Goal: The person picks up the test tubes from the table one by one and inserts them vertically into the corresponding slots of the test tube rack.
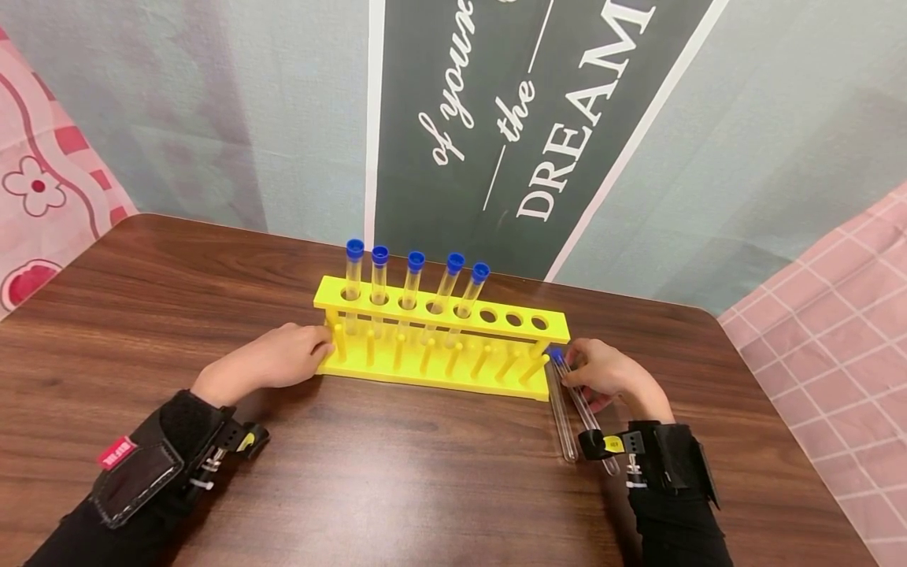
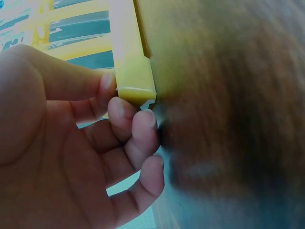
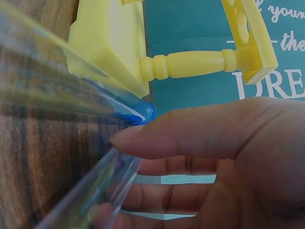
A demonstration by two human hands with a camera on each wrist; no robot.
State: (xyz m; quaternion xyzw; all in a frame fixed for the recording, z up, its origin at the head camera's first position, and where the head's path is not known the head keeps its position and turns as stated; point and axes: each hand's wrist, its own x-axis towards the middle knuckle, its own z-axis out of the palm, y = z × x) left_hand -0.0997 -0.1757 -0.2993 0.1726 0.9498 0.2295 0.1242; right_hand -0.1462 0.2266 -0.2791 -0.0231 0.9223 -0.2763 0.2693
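Observation:
A yellow test tube rack [image 1: 432, 375] stands on the table. Several clear test tubes with blue caps [image 1: 416, 261] stand in its left holes, some tilted; the holes at its right end hold none. My left hand [image 1: 294, 354] grips the left end of the rack's base, thumb and fingertips on the yellow edge [image 2: 136, 78]. Beside the rack's right end, my right hand [image 1: 605, 372] pinches a blue-capped test tube [image 3: 102, 183] near its cap, thumb on one side and fingers on the other. Another test tube [image 1: 563, 421] lies just left of it on the table.
The brown wooden table [image 1: 397, 472] ends at a back edge behind the rack. Beyond hangs a grey-green cloth with a dark lettered panel [image 1: 496, 142]. Pink cloths [image 1: 843, 354] hang at both sides. A row of yellow pegs [image 1: 453, 358] rises along the rack's front.

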